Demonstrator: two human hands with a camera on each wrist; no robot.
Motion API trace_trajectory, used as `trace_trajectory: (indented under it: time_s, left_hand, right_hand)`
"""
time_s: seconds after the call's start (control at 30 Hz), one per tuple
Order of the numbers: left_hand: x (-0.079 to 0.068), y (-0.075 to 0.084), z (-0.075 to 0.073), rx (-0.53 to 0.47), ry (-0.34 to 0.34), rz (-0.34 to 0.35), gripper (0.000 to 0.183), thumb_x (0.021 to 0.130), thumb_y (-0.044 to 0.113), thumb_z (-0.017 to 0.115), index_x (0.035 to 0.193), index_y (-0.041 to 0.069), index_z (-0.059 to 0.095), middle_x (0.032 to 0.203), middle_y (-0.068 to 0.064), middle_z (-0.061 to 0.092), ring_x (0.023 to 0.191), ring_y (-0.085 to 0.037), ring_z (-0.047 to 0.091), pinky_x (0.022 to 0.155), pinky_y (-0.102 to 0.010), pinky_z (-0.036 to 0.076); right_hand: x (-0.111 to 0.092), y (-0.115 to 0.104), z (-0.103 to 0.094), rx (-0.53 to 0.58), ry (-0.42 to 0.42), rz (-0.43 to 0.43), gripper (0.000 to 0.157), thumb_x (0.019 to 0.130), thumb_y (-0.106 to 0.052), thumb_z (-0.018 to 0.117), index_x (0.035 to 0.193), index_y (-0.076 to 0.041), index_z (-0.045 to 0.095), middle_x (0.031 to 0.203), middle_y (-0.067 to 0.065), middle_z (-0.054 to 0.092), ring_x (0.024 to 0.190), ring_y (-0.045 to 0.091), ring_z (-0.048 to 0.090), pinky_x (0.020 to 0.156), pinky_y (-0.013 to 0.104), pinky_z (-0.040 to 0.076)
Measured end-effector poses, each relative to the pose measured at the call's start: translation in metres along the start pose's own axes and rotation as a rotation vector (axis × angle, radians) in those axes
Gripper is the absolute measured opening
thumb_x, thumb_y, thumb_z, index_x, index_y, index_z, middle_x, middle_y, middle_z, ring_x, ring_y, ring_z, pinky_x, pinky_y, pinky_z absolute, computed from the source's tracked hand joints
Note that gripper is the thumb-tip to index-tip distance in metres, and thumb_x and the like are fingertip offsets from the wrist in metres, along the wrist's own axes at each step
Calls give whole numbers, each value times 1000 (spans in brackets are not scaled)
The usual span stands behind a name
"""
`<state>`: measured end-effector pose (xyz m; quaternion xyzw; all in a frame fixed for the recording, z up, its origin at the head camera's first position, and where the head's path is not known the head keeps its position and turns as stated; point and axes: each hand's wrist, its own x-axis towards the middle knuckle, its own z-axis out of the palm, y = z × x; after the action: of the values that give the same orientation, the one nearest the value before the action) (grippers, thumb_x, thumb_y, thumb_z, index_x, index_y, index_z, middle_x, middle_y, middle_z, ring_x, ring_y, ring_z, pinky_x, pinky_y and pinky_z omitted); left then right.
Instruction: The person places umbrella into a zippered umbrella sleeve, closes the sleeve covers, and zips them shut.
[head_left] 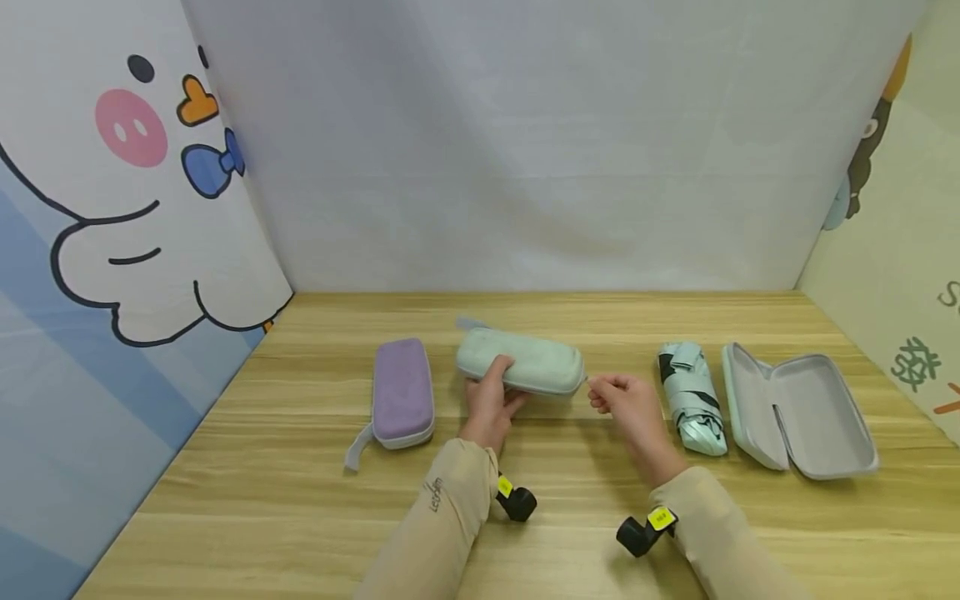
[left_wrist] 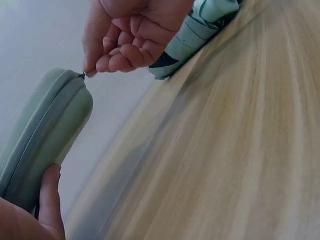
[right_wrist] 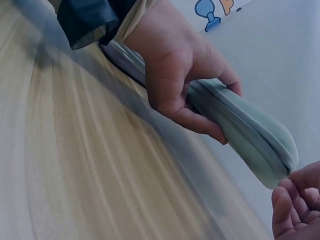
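A mint-green zippered case point(head_left: 525, 362), closed along its zip, is held above the table by my left hand point(head_left: 491, 406), thumb on top and fingers beneath. At the case's right end my right hand point(head_left: 626, 408) pinches the small zipper pull point(left_wrist: 83, 75) between thumb and fingertips. In the right wrist view the zip line runs along the side of the green case point(right_wrist: 240, 130), with the left hand point(right_wrist: 175, 65) gripping its near end. A grey strap point(head_left: 471, 322) sticks out at the case's far left end.
A purple zippered case point(head_left: 403, 388) with a grey strap lies on the wooden table point(head_left: 300, 500) to the left. Right of my hands lies a folded mint-green umbrella point(head_left: 692, 400). Beside it an open case point(head_left: 821, 417) shows its grey lining. Cloth walls point(head_left: 525, 167) bound the table.
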<state>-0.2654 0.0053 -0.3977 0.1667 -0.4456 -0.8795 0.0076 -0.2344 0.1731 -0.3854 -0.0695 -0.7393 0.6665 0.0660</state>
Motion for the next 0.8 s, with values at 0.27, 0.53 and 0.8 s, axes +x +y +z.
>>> trace_trajectory:
  time_s: [0.27, 0.53, 0.8]
  left_hand:
    - [-2, -1, 4, -10, 19, 25, 69, 81, 13, 66, 137, 8, 26, 108, -18, 49, 68, -19, 59, 58, -31, 51]
    - [0, 0, 5, -51, 64, 35, 77, 80, 11, 66, 141, 9, 20, 116, -20, 44, 81, -24, 56, 62, -33, 52]
    - [1, 2, 4, -67, 67, 30, 72, 80, 11, 65, 139, 11, 24, 116, -19, 45, 81, -25, 57, 68, -37, 52]
  right_hand:
    - [-1, 0, -1, -11, 5, 6, 25, 91, -4, 57, 100, 19, 57, 66, -1, 59, 58, 6, 55, 57, 20, 47]
    - [-6, 1, 5, -13, -2, 5, 22, 90, -3, 58, 97, 18, 59, 65, 0, 59, 56, 5, 54, 55, 20, 47]
    - [-6, 2, 9, -39, 8, 8, 22, 89, -5, 59, 97, 16, 61, 66, 0, 60, 58, 6, 55, 56, 20, 47]
